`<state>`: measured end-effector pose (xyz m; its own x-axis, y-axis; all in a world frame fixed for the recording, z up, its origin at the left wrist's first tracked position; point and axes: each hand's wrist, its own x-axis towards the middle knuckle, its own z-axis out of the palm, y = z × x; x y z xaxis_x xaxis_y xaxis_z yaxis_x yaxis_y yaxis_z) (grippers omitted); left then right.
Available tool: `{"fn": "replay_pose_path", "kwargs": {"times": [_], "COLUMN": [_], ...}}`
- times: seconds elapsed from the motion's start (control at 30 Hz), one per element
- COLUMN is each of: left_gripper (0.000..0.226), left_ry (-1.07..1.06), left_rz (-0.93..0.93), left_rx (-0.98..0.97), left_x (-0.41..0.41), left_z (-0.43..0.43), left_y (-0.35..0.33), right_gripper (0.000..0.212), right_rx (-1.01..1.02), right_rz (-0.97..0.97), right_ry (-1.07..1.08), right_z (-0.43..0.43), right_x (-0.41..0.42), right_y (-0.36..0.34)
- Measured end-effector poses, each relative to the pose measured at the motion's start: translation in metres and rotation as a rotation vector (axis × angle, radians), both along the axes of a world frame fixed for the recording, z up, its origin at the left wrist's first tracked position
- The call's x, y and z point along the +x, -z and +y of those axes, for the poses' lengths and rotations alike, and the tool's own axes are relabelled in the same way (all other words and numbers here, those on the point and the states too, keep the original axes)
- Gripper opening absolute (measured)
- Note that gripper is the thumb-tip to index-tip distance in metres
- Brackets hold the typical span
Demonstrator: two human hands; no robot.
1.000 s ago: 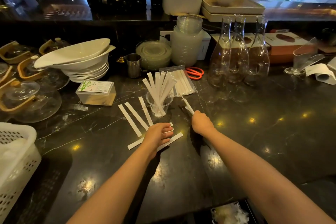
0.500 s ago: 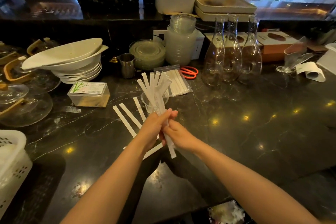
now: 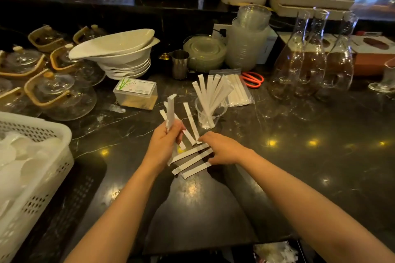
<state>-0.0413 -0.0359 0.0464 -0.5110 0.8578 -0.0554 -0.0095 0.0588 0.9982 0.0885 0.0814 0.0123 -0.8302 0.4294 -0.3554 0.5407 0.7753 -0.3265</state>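
My left hand [image 3: 165, 143] is gripping one white packet [image 3: 171, 109] upright; my right hand [image 3: 222, 150] is pressing open fingers on three packets [image 3: 191, 161] lying on the table [image 3: 299, 166].

Light: dim and warm indoors; cooler daylight behind glass at 12 to 1 o'clock.
Glare: small yellow lamp glints on the glossy counter [image 3: 299, 188] at 3 and 9 o'clock; wider sheen toward 6 o'clock.
Shadows: soft, under both forearms.
Blur: slight smear on the wrapped stick [image 3: 171, 111] at centre; background soft.
Edges: wide-angle bending, basket [image 3: 32, 134] at 8 o'clock stretched.
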Motion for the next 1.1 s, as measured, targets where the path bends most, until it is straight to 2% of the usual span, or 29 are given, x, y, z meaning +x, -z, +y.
{"fn": "replay_pose_path", "kwargs": {"times": [0.17, 0.43, 0.63, 0.73, 0.87, 0.93, 1.03, 1.07, 1.1], "left_gripper": [0.029, 0.023, 0.025, 0.026, 0.025, 0.021, 0.008, 0.007, 0.016], "left_ry": [0.003, -0.013, -0.068, -0.137, -0.25, -0.269, -0.217, -0.18, -0.143], "left_rz": [-0.029, -0.182, -0.237, -0.323, -0.458, -0.504, -0.589, -0.612, -0.63], "left_rx": [-0.023, -0.083, -0.093, -0.09, -0.077, -0.058, -0.009, 0.007, 0.02], "left_x": [-0.002, -0.003, -0.009, -0.01, -0.017, -0.018, -0.014, -0.012, -0.009], "left_z": [-0.019, -0.028, -0.024, -0.022, -0.02, -0.019, -0.015, -0.013, -0.012], "left_y": [0.023, 0.046, 0.053, 0.053, 0.053, 0.052, 0.046, 0.043, 0.04], "right_gripper": [0.072, 0.048, 0.034, 0.029, 0.022, 0.011, 0.016, 0.013, 0.011], "right_rx": [0.082, 0.243, 0.273, 0.26, 0.153, 0.017, -0.231, -0.305, -0.375], "right_rz": [-0.158, -0.245, -0.259, -0.264, -0.24, -0.143, 0.062, 0.108, 0.137], "right_ry": [-0.087, -0.166, -0.179, -0.161, -0.063, 0.014, 0.103, 0.118, 0.128], "right_z": [-0.004, -0.007, -0.01, -0.01, -0.005, -0.002, -0.01, -0.015, -0.021], "right_x": [-0.01, -0.017, -0.016, -0.015, -0.011, -0.012, -0.022, -0.027, -0.033], "right_y": [0.0, 0.004, 0.006, 0.004, -0.002, -0.008, -0.027, -0.033, -0.039]}}
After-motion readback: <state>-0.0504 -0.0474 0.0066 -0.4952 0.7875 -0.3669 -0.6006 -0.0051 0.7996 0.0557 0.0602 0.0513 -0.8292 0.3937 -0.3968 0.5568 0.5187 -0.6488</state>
